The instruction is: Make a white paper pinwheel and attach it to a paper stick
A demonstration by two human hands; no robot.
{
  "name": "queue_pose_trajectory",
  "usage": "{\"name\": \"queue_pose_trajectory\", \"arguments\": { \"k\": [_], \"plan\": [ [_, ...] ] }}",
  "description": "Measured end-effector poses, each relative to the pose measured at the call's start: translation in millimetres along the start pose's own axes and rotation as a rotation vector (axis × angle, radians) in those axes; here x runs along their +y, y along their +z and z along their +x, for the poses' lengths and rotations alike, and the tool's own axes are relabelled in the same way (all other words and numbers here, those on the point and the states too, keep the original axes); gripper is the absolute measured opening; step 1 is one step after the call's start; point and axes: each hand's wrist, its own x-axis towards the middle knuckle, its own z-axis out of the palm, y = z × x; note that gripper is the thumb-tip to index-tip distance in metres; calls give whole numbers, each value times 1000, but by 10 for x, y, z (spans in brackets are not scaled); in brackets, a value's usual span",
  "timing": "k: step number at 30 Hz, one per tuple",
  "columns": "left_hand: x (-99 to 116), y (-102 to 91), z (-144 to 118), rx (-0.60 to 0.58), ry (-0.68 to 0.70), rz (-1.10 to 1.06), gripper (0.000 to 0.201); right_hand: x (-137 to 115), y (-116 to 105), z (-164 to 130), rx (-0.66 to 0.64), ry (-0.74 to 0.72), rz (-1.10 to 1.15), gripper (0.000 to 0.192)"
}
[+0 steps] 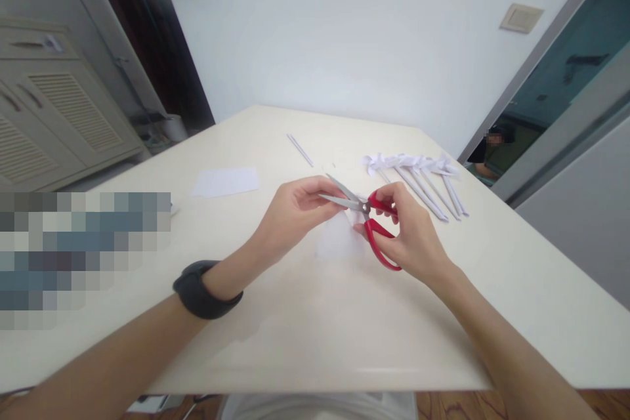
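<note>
My right hand grips red-handled scissors, fingers through the loops, blades apart and pointing left. My left hand pinches a small white paper piece next to the blades, above the middle of the cream table. A dark band sits on my left wrist. The part of the paper between my fingers is hidden.
A row of several white paper pinwheels on rolled sticks lies at the right back. A white sheet lies at the left, a thin paper stick behind it. Cabinets stand to the left; another person sits beyond the doorway.
</note>
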Motion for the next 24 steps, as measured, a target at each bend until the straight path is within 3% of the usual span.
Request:
{"name": "queue_pose_trajectory", "arguments": {
  "k": [24],
  "plan": [
    [-8, 42, -26, 133, 35, -13, 15, 19, 7, -23, 114, -76, -210, 28]
  ]
}}
